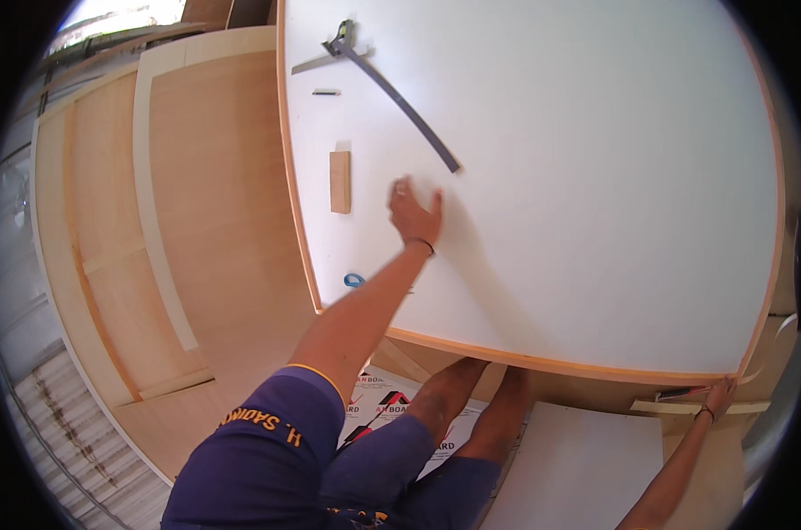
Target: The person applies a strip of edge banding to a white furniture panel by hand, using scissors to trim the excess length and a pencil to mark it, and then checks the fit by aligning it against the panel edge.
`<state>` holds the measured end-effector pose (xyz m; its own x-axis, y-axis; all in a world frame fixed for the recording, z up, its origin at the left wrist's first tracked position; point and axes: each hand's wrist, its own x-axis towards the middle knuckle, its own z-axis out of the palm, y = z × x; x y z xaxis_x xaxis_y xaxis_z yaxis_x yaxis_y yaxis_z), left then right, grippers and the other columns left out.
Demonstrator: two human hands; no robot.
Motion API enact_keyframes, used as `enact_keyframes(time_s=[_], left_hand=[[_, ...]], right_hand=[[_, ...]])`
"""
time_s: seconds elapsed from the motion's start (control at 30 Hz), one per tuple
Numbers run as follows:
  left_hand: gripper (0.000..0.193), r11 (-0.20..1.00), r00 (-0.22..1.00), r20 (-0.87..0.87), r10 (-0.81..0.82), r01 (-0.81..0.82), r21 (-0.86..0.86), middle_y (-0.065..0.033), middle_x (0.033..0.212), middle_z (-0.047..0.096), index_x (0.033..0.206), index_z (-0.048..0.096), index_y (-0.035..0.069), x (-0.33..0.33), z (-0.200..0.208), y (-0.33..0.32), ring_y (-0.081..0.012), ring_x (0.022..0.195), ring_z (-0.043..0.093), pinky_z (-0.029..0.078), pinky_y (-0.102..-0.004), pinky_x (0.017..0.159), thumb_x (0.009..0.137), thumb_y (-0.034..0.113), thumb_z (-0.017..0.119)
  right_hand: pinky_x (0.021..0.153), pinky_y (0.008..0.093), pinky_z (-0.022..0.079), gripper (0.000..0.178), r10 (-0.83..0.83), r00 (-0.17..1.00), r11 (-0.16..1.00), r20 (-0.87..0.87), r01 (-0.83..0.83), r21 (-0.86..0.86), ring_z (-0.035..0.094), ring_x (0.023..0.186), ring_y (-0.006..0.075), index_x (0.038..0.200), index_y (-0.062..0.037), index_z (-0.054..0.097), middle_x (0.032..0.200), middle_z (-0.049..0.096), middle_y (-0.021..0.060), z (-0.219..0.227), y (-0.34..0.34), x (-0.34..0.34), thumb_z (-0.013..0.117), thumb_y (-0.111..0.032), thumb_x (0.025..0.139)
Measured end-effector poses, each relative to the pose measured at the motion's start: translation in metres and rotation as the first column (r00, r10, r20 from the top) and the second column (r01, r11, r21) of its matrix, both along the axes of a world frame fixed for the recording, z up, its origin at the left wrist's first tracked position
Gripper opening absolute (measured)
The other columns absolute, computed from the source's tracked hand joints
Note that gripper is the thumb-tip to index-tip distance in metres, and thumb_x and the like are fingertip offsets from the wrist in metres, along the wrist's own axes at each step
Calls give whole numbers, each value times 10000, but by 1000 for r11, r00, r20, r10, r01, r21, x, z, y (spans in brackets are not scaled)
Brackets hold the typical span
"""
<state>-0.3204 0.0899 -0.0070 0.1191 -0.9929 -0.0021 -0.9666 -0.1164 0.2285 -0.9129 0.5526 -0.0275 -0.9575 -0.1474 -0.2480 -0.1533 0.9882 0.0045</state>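
My left hand (414, 212) is over the large white board (595, 194), fingers apart and nothing in them. Left of it lies a small wooden block (340, 182). Beyond the fingers a dark, slightly curved strip (405, 108) runs up to a combination square (340, 40). A blue-handled tool (354, 280), perhaps scissors, is partly covered by my left forearm. At the board's near right corner, my right hand (720, 399) has its fingers round the edge; they show only in part.
A short pencil-like stick (326, 92) lies near the board's left edge. Wooden panels (215, 177) stand to the left. Below the near edge are a pale sheet (586, 459), a thin wooden strip (683, 407) and a dark and red tool (680, 393) beside my right hand.
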Motion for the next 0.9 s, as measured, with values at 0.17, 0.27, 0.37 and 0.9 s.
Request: enact_keyframes(time_s=[0.17,0.27,0.37,0.9], left_hand=[[1609,549,932,187,310,-336,765,-315,1413,-227,1380,-231,35,35,18,-65,-420,1339,-202,76,-525,1091,329,783,731],[1639,425,925,299,234,-373,825,-321,1403,-251,1356,-278,30,27,19,-77,-424,1322,-246,27,-558,1075,313,772,745],[1661,366,915,211,345,-338,867,-317,1378,-309,1314,-347,34,22,30,-76,-405,1304,-301,5,-590,1056,317,697,804],[1178,738,658,682,319,-623,257,-267,1399,-321,1366,-278,59,19,-45,-47,-381,1302,-322,-7,-618,1036,729,707,470]], right_hand=[[910,405,431,452,106,920,994,-376,-84,75,476,1151,333,1224,13,501,1259,507,183,25,-48,26,578,-236,855],[871,347,453,363,395,806,836,-441,-514,-191,501,1098,286,1197,1,513,1212,525,152,41,-150,104,576,-115,859],[798,284,463,369,646,751,535,-134,-571,-623,517,1029,191,1194,-28,485,1161,501,96,50,-290,228,559,34,838],[863,376,474,343,998,-56,-53,-7,-876,-479,486,1052,243,1165,-80,572,1330,431,89,29,-741,667,499,-131,833]])
